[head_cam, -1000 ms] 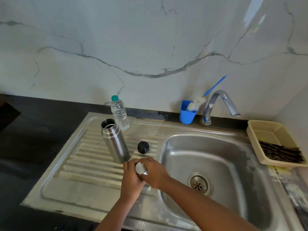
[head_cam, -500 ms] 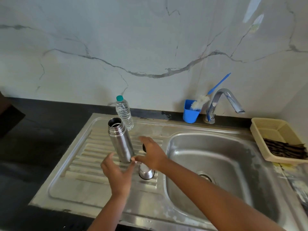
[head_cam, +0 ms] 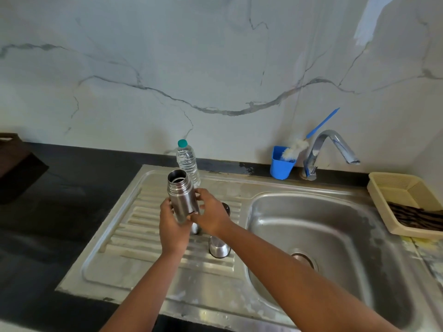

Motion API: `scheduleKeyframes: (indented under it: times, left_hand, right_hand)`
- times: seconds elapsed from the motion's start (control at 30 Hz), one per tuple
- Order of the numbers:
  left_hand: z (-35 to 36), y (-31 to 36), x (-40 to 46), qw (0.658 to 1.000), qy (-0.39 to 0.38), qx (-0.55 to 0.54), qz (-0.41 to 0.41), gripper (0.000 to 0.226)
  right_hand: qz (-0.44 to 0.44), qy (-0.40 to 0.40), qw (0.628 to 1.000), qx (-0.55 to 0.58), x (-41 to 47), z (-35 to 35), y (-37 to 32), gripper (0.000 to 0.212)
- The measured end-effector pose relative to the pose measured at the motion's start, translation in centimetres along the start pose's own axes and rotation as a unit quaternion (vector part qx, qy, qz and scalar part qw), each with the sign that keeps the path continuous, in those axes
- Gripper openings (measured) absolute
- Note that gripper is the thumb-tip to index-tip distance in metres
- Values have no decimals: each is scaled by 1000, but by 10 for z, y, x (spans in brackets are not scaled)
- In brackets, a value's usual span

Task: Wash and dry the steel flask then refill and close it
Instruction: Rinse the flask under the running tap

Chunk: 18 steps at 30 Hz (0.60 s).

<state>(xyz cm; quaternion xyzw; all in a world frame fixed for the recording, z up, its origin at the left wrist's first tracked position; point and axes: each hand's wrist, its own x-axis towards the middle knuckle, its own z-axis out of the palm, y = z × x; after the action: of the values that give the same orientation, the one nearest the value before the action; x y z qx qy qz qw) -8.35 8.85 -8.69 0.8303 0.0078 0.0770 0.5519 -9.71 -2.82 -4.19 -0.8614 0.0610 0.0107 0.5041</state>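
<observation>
The open steel flask [head_cam: 182,195] is lifted off the ribbed drainboard [head_cam: 143,240], tilted a little to the left, its mouth uncovered. My left hand [head_cam: 171,226] grips its lower body from the left and my right hand [head_cam: 211,214] wraps it from the right. The steel cup lid [head_cam: 218,248] stands upside down on the drainboard under my right wrist. The black stopper [head_cam: 226,208] peeks out behind my right hand. A clear water bottle [head_cam: 188,164] with a teal cap stands just behind the flask.
The sink basin [head_cam: 335,231] lies to the right, with a chrome tap [head_cam: 330,149] behind it. A blue cup [head_cam: 281,162] holds a bottle brush. A beige basket [head_cam: 405,202] sits at the far right. Black counter [head_cam: 72,188] extends left.
Both hands put the cup lid down on the drainboard, then moved to the flask, took hold of it and lifted it.
</observation>
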Motion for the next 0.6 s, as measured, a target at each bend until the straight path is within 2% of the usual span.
scheduleKeyframes:
  times: [0.3, 0.47, 0.6]
  left_hand:
    - [-12, 27, -6, 998, 1, -5, 66, 63]
    - [-2, 61, -17, 992, -29, -11, 119, 69]
    - [26, 83, -31, 987, -76, -41, 132, 73]
  right_hand:
    - [-24, 44, 999, 22, -16, -25, -11, 60]
    - [-59, 124, 989, 46, -43, -59, -14, 59]
    - [-52, 181, 981, 37, -64, -94, 0, 57]
